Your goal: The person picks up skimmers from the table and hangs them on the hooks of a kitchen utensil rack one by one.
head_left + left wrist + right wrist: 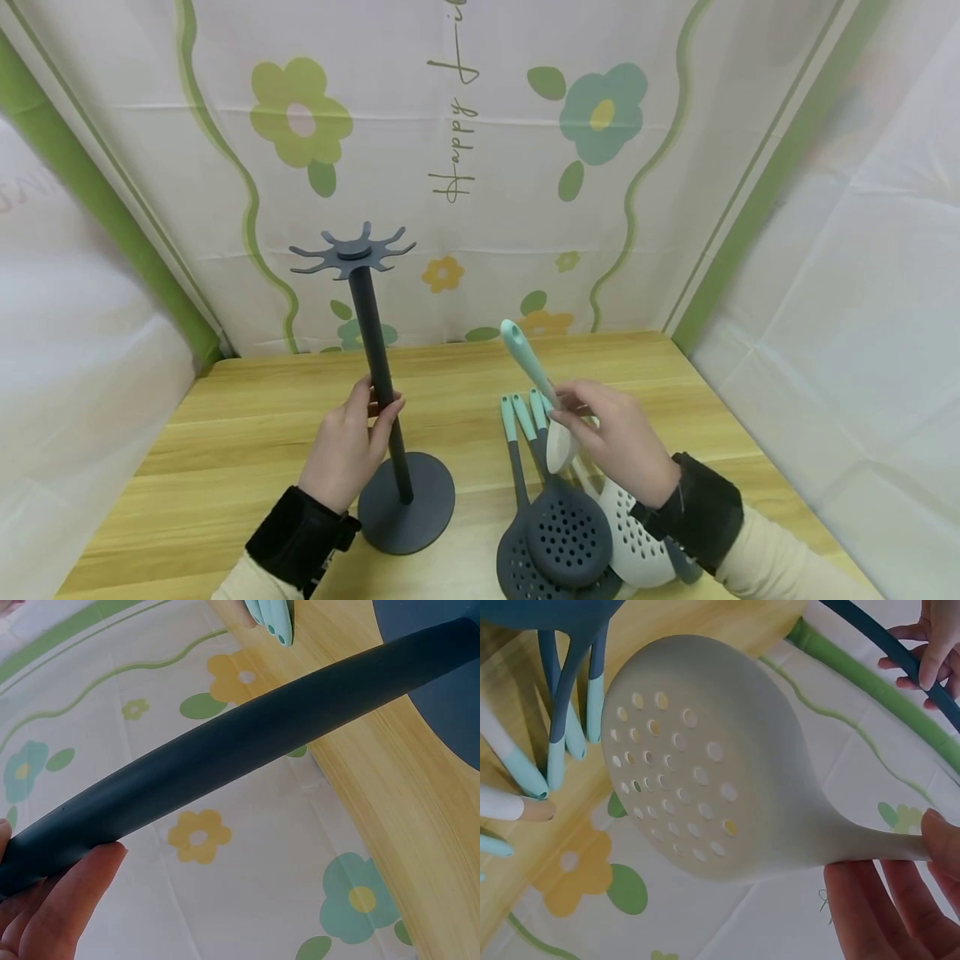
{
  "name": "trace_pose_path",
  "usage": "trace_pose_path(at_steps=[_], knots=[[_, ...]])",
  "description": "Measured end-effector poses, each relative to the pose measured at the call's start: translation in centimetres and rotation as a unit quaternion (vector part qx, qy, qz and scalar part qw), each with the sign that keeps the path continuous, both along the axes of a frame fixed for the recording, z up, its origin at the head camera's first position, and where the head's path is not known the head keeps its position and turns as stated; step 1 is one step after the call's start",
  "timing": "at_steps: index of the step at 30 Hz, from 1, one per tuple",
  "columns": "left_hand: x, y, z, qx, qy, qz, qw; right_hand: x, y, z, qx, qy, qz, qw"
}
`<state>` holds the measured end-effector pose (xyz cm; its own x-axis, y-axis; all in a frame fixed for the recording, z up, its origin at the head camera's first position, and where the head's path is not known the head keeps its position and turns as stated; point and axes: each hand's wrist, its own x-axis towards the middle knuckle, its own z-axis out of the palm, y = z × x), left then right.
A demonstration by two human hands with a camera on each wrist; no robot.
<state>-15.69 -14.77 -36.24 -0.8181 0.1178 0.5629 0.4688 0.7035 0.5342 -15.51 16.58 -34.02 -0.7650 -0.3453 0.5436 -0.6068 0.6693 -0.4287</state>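
Flowered cloth is hung behind a wood-grain tabletop. From the head view, a dark stand is held by the left hand, and a pale perforated skimmer is raised above other utensils by the right hand. At the left wrist, the pole is gripped (probably stiff, perhaps slippery). At the right wrist, the skimmer's slim neck is pinched; lightness may be expected, with firmer hold offered by its mint handle.
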Motion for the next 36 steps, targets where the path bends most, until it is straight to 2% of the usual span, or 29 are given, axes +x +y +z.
trace_pose_path(at_steps=[6,15,22,36], knots=[[0.0,-0.1,-0.1,-0.002,-0.001,0.001,1.0000,0.2,-0.5,0.2,-0.003,-0.003,0.007,1.0000],[-0.1,-0.1,-0.1,0.004,0.002,-0.007,1.0000,0.1,-1.5,0.9,-0.029,-0.036,0.034,0.9984],[-0.2,-0.1,-0.1,0.003,0.008,-0.010,0.9999,0.0,-2.0,1.3,-0.036,-0.046,0.040,0.9975],[-0.2,-0.1,-0.2,0.001,0.000,-0.005,1.0000,-2.0,-2.8,1.5,-0.039,-0.089,0.024,0.9950]])
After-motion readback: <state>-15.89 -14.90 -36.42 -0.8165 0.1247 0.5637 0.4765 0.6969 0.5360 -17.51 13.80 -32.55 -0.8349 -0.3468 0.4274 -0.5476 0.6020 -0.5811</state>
